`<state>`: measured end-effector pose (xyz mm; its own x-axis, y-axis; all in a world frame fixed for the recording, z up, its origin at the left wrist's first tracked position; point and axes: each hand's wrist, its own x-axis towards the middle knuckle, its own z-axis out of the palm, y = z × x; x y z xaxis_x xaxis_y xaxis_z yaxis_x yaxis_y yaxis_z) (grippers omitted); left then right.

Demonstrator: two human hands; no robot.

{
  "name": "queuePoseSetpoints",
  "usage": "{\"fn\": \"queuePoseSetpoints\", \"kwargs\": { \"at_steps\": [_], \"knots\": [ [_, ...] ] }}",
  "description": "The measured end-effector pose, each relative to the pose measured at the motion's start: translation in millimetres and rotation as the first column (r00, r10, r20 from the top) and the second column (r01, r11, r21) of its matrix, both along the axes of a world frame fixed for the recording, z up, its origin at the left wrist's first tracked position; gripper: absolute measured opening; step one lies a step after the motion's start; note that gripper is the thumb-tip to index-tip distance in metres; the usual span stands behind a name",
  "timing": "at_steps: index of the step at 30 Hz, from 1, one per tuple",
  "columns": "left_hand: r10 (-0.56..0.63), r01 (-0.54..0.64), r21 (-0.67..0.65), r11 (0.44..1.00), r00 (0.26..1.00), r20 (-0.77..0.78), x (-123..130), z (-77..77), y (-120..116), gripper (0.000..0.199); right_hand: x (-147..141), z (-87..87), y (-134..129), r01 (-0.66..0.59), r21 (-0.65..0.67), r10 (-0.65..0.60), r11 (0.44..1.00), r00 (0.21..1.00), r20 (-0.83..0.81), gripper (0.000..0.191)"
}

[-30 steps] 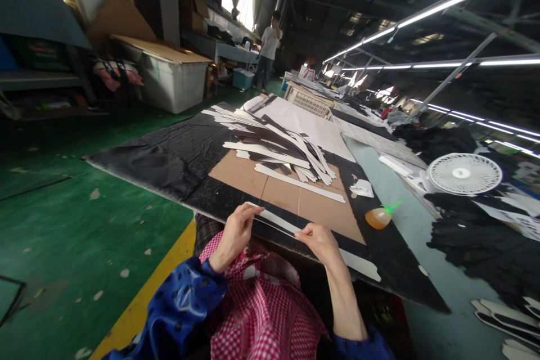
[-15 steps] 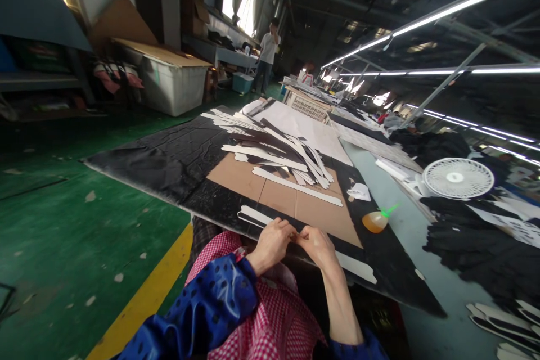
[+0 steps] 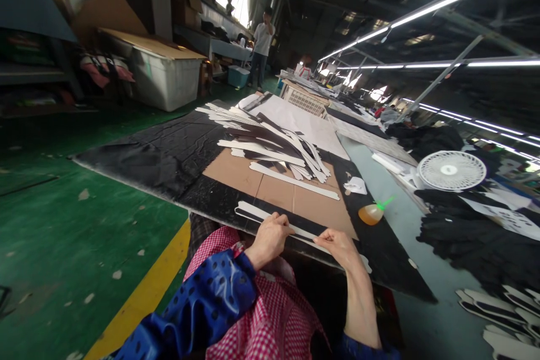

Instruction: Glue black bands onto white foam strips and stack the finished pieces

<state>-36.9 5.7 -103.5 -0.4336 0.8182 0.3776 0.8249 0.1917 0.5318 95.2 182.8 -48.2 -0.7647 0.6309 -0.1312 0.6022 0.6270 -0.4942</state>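
Note:
A long white-edged strip lies along the near edge of the black-covered table. My left hand pinches its middle, fingers closed. Farther right, my right hand has thumb and fingertips pressed together on the same strip, near its right part. Beyond my hands, a brown cardboard sheet carries a heap of white and dark strips. One white strip lies apart at the near side of the heap.
A bottle of orange liquid with a green nozzle and a crumpled white piece are right of the cardboard. A white fan and dark cloth are farther right. A person stands in the background.
My right hand has moved right along the strip, away from my left hand, uncovering the part between them. The whole view has shifted slightly.

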Motion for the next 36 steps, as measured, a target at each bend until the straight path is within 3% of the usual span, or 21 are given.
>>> {"fn": "queuePoseSetpoints", "kwargs": {
  "at_steps": [10, 17, 20, 23, 26, 29, 32, 36],
  "knots": [
    [0.005, -0.006, -0.057, 0.998, 1.000, -0.025, 1.7, 6.6, -3.1, 0.028, -1.4, -5.3, -1.9, 0.034, 0.031, -0.037, 0.999, 0.996, 0.081, 0.026],
    [0.098, -0.098, -0.022, 0.995, 0.995, 0.003, -10.6, 7.2, -27.2, 0.027, -25.6, 5.2, -36.4, -0.018, 0.071, 0.011, 0.997, 0.994, 0.108, 0.019],
    [0.094, -0.117, 0.125, 0.985, 0.980, 0.178, -22.7, 10.1, -42.6, 0.029, -34.4, 9.9, -49.3, -0.027, 0.096, 0.014, 0.995, 0.990, 0.140, 0.016],
    [0.083, -0.225, 0.364, 0.904, 0.926, 0.368, -29.9, 20.6, -55.3, 0.025, -37.2, 11.8, -53.4, -0.028, 0.096, 0.013, 0.995, 0.987, 0.159, 0.016],
    [0.108, -0.268, 0.479, 0.836, 0.935, 0.337, -24.6, 32.6, -55.3, 0.022, -38.1, 11.8, -52.4, -0.026, 0.105, 0.007, 0.994, 0.983, 0.182, 0.015],
    [0.032, -0.132, 0.408, 0.903, 0.970, 0.242, -8.9, 34.9, -37.9, 0.022, -40.4, 11.2, -52.0, -0.036, 0.116, 0.011, 0.993, 0.979, 0.205, 0.016],
    [-0.066, 0.031, 0.197, 0.980, 0.982, 0.176, 6.0, 25.3, -12.8, 0.024, -41.9, 10.1, -52.6, -0.067, 0.133, 0.039, 0.989, 0.978, 0.206, 0.020],
    [-0.066, 0.067, -0.002, 0.998, 0.987, 0.149, 10.5, 10.4, 7.4, 0.028, -31.7, 9.6, -43.7, -0.041, 0.103, 0.023, 0.994, 0.986, 0.167, 0.022]
  ]
}}
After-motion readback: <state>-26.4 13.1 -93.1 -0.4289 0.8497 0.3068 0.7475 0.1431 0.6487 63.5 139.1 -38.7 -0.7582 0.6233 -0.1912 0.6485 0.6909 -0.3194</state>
